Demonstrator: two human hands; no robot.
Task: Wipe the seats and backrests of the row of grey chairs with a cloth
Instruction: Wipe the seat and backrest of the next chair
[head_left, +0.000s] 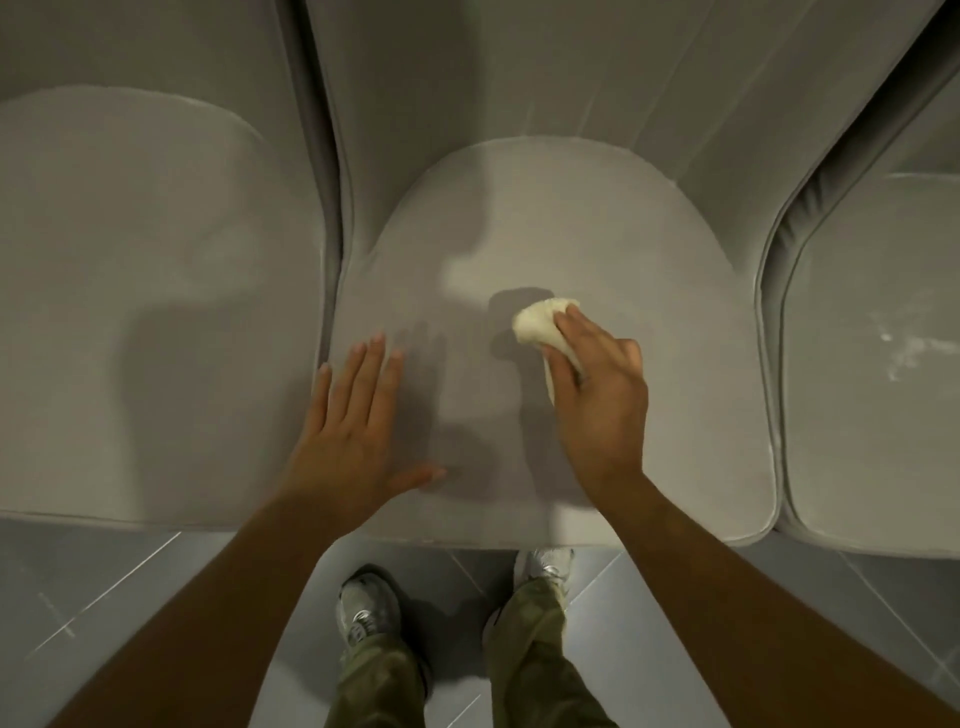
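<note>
Pressing a wadded pale cloth (540, 325) onto the middle seat (649, 291) at frame centre, the right hand (597, 395) has its grip curled round it while the left hand (353, 426) lies flat and empty lower left; the cloth appears soft and light, best held bunched.

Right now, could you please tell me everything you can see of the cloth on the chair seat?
The cloth is a small cream-white wad, soft and bunched rather than spread flat, apparently thin fabric. The right hand holds it, fingers curled over its top; one rounded end sticks out ahead of the fingertips and a narrow strip trails back under the hand. It rests on the middle grey seat, right of the seat's centre, with a dark shadow to its left.
</note>
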